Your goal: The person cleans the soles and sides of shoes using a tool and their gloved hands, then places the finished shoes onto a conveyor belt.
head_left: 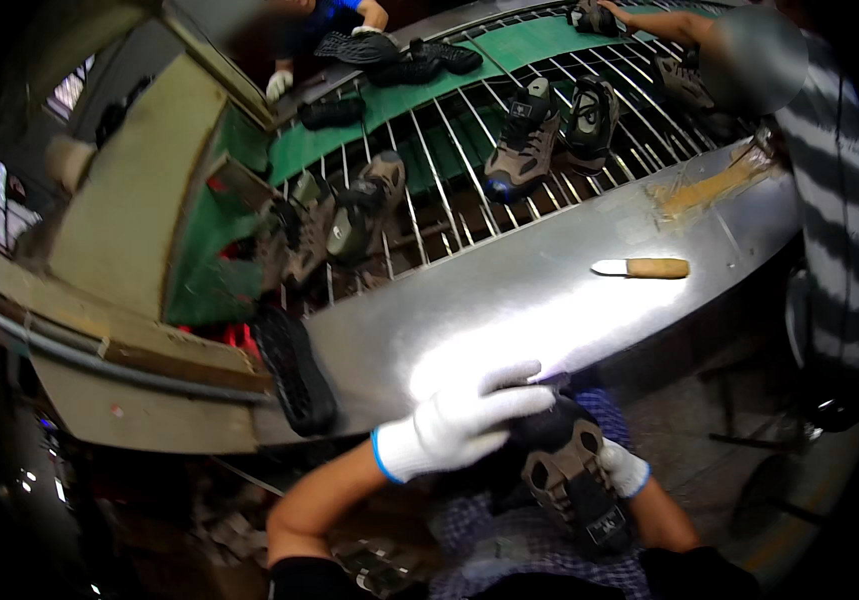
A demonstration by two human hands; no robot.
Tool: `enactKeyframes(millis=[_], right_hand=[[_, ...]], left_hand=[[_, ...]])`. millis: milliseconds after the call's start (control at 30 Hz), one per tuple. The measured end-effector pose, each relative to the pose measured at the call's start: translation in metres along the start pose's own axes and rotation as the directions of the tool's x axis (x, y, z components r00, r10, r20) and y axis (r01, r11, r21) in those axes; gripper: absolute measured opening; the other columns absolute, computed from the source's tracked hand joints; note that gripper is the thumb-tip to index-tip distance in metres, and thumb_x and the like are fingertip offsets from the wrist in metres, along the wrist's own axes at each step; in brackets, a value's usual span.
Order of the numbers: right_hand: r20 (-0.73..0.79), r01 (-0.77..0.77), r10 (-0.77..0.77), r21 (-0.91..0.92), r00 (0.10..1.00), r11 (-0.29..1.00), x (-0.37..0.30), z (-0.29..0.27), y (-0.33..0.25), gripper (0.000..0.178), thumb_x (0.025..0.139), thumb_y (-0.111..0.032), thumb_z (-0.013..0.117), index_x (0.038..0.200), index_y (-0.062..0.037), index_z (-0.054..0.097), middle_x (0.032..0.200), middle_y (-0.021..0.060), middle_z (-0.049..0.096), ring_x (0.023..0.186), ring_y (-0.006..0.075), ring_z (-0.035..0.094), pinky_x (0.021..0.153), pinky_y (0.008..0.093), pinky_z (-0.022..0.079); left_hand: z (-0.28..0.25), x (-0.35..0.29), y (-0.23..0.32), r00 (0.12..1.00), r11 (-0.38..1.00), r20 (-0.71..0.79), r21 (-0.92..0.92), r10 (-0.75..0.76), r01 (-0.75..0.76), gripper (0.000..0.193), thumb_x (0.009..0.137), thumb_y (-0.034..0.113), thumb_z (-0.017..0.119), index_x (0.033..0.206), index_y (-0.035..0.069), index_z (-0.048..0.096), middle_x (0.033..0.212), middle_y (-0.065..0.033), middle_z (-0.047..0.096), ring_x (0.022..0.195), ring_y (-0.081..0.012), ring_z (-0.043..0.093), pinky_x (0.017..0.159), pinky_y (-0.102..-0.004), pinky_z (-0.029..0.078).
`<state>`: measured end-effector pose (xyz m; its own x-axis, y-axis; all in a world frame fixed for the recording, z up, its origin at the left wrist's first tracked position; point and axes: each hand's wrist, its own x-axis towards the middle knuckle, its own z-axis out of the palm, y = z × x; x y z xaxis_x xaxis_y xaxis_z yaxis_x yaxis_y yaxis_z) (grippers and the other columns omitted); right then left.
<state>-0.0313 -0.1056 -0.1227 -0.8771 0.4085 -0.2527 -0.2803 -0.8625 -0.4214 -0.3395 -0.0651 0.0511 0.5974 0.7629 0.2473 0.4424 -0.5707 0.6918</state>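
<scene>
A brown and black shoe [561, 470] is held over my lap, its toe pointing up toward the bench and its tongue toward me. My right hand [624, 468], in a white glove with a blue cuff, grips the shoe's right side. My left hand [459, 425], gloved alike, reaches in from the left with fingers stretched out and apart, the tips at the shoe's dark toe. Dark material under my left palm is too dim to make out. On the metal bench edge [379, 335] lies a short-bladed knife [654, 268] with a wooden handle. A black shoe sole [294, 370] rests at the bench's left end.
Beyond the bench edge runs a rack of metal bars [429, 175] over green sheeting, bearing a brown shoe [524, 145], other shoes and black soles [404, 70]. A person in striped clothing [834, 200] stands at right, reaching to a shoe. Another gloved person works at the far side.
</scene>
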Motion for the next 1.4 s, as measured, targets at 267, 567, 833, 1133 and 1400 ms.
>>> enactKeyframes(millis=[267,567,833,1133,1400], right_hand=[[0.163,-0.031,-0.027,0.345,0.986,0.938,-0.012,0.005,0.01,0.111,0.083,-0.079,0.072,0.153,0.0039,0.049,0.143,0.0304,0.06,0.128,0.043,0.064,0.107,0.0544,0.056],[0.418,-0.217,-0.201,0.757,0.886,0.617,-0.008,0.009,0.035,0.121,0.08,-0.083,0.073,0.157,0.0058,0.042,0.148,0.0302,0.056,0.135,0.0452,0.059,0.112,0.0592,0.051],[0.139,0.097,-0.197,0.524,0.97,0.846,-0.014,-0.002,0.039,0.12,0.078,-0.081,0.075,0.154,0.0072,0.045,0.143,0.0319,0.06,0.127,0.0472,0.064,0.103,0.0603,0.057],[-0.324,0.184,-0.095,0.257,0.941,0.949,-0.032,0.029,0.033,0.088,0.106,-0.073,0.044,0.156,-0.0004,0.046,0.134,0.0237,0.064,0.116,0.0387,0.068,0.101,0.0533,0.06],[-0.436,0.137,-0.055,0.16,0.898,0.978,-0.032,0.016,0.038,0.064,0.112,-0.058,0.046,0.145,-0.0035,0.057,0.122,0.0097,0.068,0.104,0.0245,0.073,0.09,0.0428,0.062]], left_hand=[[0.038,0.029,-0.022,0.942,0.798,-0.003,-0.533,-0.335,0.282,0.039,0.092,-0.001,0.066,0.13,-0.001,0.074,0.134,-0.0139,0.075,0.121,-0.0203,0.071,0.109,-0.0337,0.054],[0.047,0.06,-0.038,0.954,0.959,-0.102,0.063,0.281,-0.276,0.039,0.089,0.0,0.067,0.127,0.004,0.073,0.126,-0.0151,0.076,0.107,-0.032,0.077,0.091,-0.0376,0.064],[0.069,0.056,-0.03,0.971,0.934,-0.089,-0.305,-0.222,0.186,0.038,0.096,0.004,0.06,0.131,0.004,0.075,0.127,-0.0143,0.078,0.116,-0.0254,0.075,0.107,-0.035,0.057],[0.049,0.028,-0.012,0.977,0.946,0.051,-0.244,-0.208,0.214,0.07,0.086,0.001,0.06,0.156,0.007,0.054,0.145,-0.0207,0.064,0.132,-0.0327,0.064,0.115,-0.0395,0.05],[0.076,-0.003,-0.007,0.92,0.785,0.153,-0.483,-0.361,0.388,0.089,0.086,0.006,0.064,0.168,0.003,0.029,0.162,-0.0267,0.047,0.148,-0.0368,0.052,0.122,-0.0414,0.043]])
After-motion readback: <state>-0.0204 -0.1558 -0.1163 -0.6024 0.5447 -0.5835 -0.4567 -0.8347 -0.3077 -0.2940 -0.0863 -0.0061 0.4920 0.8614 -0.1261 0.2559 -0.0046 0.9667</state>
